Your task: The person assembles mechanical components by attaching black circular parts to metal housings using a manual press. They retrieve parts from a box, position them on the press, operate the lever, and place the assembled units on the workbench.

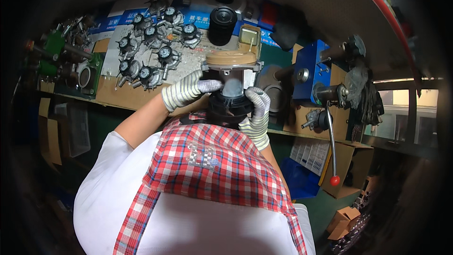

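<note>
In front of my apron a metal housing [231, 81] with a tan round disc [231, 57] at its far end and a black ribbed ring [230, 106] at its near end lies between my hands. My left hand [188, 90], in a striped work glove, is closed against the left side of the housing, its thumb or finger reaching across the metal. On the right, my right hand [258, 117], gloved alike, curls round the edge of the black ring. Some fingertips are hidden behind the part.
Several small metal valves with round caps [150, 34] stand on the bench at left. Beyond the housing are a black cylinder [222, 24] and a square tin [248, 37]. A green fixture [52, 54] stands far left; a blue press [309, 75] with a red-knobbed lever [331, 141] is at right.
</note>
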`<state>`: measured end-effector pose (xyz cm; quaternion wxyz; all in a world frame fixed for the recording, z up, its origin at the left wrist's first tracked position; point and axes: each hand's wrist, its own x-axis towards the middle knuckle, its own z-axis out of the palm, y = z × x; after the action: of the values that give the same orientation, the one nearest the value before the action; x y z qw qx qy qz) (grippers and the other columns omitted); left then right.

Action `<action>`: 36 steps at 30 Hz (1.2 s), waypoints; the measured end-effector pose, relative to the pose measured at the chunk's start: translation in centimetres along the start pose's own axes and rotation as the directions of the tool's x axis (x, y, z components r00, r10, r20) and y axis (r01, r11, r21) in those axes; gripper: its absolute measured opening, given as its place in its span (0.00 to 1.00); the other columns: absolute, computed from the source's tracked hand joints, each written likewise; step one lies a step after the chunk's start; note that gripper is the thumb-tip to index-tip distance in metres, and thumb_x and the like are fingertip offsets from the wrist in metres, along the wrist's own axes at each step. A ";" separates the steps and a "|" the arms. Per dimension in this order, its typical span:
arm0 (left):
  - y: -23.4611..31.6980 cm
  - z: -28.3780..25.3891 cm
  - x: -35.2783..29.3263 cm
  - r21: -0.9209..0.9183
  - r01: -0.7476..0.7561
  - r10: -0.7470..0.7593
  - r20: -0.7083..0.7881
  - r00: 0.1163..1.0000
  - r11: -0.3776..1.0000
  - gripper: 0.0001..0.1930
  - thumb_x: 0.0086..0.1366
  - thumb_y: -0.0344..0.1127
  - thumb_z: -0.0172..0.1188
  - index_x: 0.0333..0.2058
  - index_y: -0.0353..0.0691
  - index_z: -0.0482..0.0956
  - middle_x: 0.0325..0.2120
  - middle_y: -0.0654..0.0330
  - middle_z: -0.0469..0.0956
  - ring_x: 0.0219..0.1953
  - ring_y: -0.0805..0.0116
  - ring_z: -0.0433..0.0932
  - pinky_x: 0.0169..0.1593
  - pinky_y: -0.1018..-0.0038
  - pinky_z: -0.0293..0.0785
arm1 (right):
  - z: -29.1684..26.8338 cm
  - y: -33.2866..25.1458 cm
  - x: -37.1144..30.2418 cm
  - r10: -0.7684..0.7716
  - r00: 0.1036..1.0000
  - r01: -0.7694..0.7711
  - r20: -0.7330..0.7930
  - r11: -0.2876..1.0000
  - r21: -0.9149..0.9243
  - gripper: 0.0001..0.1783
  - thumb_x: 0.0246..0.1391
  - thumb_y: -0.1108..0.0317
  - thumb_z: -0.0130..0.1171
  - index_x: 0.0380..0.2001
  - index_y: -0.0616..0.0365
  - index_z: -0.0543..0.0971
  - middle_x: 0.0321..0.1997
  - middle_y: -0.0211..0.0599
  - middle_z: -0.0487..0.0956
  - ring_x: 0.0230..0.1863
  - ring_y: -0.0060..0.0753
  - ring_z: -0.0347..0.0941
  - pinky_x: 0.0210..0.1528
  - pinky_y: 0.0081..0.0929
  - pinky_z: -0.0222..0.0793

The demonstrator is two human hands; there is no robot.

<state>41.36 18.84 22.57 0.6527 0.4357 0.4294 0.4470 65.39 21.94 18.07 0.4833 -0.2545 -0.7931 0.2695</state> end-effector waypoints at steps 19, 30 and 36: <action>-5.2 2.7 2.5 -0.302 0.022 -0.013 0.033 0.999 0.953 0.33 0.64 0.38 0.68 0.65 0.40 0.66 0.57 0.57 0.76 0.60 0.65 0.73 0.66 0.66 0.67 | -2.0 -2.8 0.3 -0.135 0.950 0.279 0.282 0.774 -0.569 0.26 0.37 0.71 0.68 0.46 0.41 0.84 0.38 0.44 0.78 0.36 0.47 0.77 0.34 0.39 0.77; -9.0 5.5 6.0 -0.200 0.357 -0.326 0.170 0.930 0.913 0.48 0.62 0.77 0.48 0.61 0.36 0.69 0.53 0.56 0.76 0.53 0.65 0.76 0.60 0.65 0.71 | -6.8 1.4 -5.2 0.494 0.867 -0.443 0.065 0.823 -0.355 0.31 0.52 0.53 0.62 0.57 0.57 0.73 0.52 0.52 0.76 0.50 0.56 0.75 0.54 0.41 0.72; -16.5 2.0 5.2 -0.088 0.533 -0.526 0.089 0.846 0.842 0.51 0.59 0.75 0.56 0.65 0.35 0.63 0.58 0.51 0.74 0.58 0.57 0.74 0.64 0.62 0.67 | -17.1 8.9 -14.4 0.984 0.101 -0.938 -0.148 0.143 0.315 0.35 0.61 0.43 0.58 0.56 0.64 0.72 0.49 0.44 0.79 0.40 0.41 0.81 0.22 0.34 0.81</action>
<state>47.96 19.80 6.47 0.7863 0.2775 0.4876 0.2588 87.93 21.94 9.69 0.3281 -0.7136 -0.3227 0.5281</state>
